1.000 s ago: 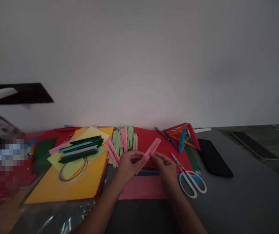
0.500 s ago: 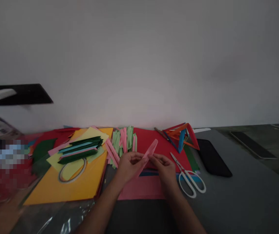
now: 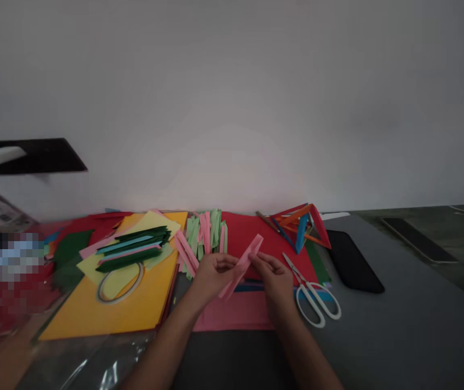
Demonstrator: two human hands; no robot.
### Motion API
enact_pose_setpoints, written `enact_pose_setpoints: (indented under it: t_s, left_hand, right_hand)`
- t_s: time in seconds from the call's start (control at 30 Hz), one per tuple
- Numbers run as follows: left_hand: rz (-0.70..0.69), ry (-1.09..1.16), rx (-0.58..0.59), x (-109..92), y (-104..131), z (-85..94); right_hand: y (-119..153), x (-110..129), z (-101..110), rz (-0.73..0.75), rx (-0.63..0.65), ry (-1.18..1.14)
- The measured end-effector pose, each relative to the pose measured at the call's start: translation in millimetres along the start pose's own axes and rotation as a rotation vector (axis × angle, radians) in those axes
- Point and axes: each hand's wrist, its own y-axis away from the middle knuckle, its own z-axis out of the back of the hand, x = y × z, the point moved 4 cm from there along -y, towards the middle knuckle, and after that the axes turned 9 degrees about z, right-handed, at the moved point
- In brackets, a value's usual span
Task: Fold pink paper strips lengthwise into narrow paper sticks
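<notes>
Near the worktop's (image 3: 410,336) near-left corner lies a crinkled sheet of clear plastic (image 3: 110,363). In the middle, set back from the near edge, is a flat sheet of pink paper (image 3: 234,314), and the person's two hands work just above it. The left hand (image 3: 212,276) has its thumb and fingers closed together on a narrow pink paper strip (image 3: 255,244); the right hand (image 3: 275,276) pinches the same strip between thumb and fingertip, its other fingers curled. The strip is held slantwise, far end toward the right. Half a second ago it was blurred and looked narrower; now it shows broader, and its near end stands out clearly below the left fingers.

Just beside the right wrist, white-handled scissors (image 3: 317,303) lie with their tips on a red paper sheet (image 3: 243,230). On the left side, a whitish ring-shaped roll (image 3: 112,300) rests on a stack of orange-yellow paper (image 3: 142,311), with a bundle of folded dark green, blue and pink strips (image 3: 134,250) just beyond. A black flat rectangular object (image 3: 355,260) lies toward the right edge.

Along the far edge sit a pile of pale green and pink strips (image 3: 215,230) and an angular frame of orange, blue and red paper (image 3: 301,233).
</notes>
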Motion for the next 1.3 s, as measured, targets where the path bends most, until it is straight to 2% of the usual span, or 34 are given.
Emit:
enact_pose_setpoints:
  t_s: [0.23, 0.47, 0.67, 0.77, 0.87, 1.13, 1.3]
  left_hand:
    - [-0.049, -0.004, 0.028, 6.0, -3.8, 0.1]
    - [-0.046, -0.098, 0.068, 6.1, -1.9, -1.4]
    - [-0.058, -0.085, 0.037, 1.9, -1.1, -2.6]
    - [-0.05, -0.1, 0.067, 0.6, 0.6, -3.0]
    - [-0.025, -0.127, 0.107, 0.5, 2.6, -4.3]
    - [-0.042, -0.185, 0.102, 0.5, 3.6, -6.5]
    - [-0.01, -0.119, 0.129, 2.4, 3.5, -6.0]
  right_hand:
    - [2.2, -5.5, -7.3, -0.013, 0.15, -0.023]
    - [3.5, 2.0, -8.1, 0.047, 0.11, 0.013]
    - [5.2, 2.2, -8.8, 0.067, 0.151, 0.03]
    - [5.2, -0.2, -9.2, 0.062, 0.175, 0.018]
    - [3.6, -1.6, -6.5, 0.049, 0.134, 0.008]
    - [2.1, 2.2, -1.0, 0.043, -0.022, 0.031]
    - [3.1, 3.7, -1.6, 0.042, -0.02, 0.038]
